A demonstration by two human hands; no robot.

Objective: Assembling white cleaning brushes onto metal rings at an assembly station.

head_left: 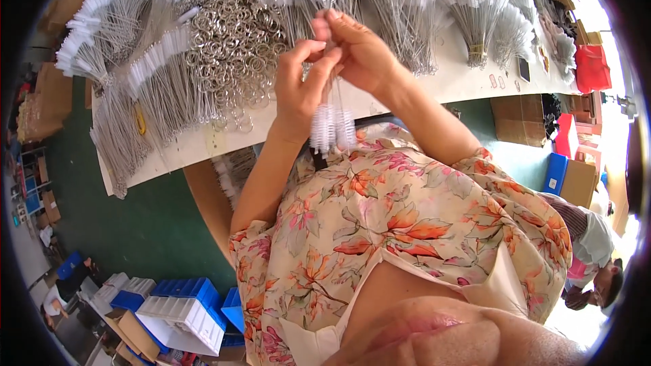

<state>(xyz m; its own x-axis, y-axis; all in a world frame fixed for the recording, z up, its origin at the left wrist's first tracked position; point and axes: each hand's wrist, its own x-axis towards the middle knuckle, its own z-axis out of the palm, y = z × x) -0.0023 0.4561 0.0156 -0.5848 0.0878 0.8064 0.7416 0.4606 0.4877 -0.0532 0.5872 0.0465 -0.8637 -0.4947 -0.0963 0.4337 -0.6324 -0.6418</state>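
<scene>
My left hand (pixel 302 83) and my right hand (pixel 363 51) meet close together over the near edge of the table. Between them are a few thin wire-handled brushes (pixel 332 127), whose white bristle heads hang down toward my shirt. My left fingers are closed around the wire stems. The right thumb and fingertips pinch at the upper end of the wires, where shiny metal shows, though its exact shape is hard to make out. Just left of my hands lies a heap of silver metal rings (pixel 234 47). More wire brushes (pixel 163 68) lie in rows beside the heap.
Bundles of white-tipped wire brushes (pixel 475 17) cover the far side of the white table (pixel 434 88). A dark phone-like object (pixel 524 70) lies near its right edge. A cardboard box (pixel 519 120) stands below on the right. Blue and white crates (pixel 183 315) sit on the green floor; another person (pixel 593 244) is at right.
</scene>
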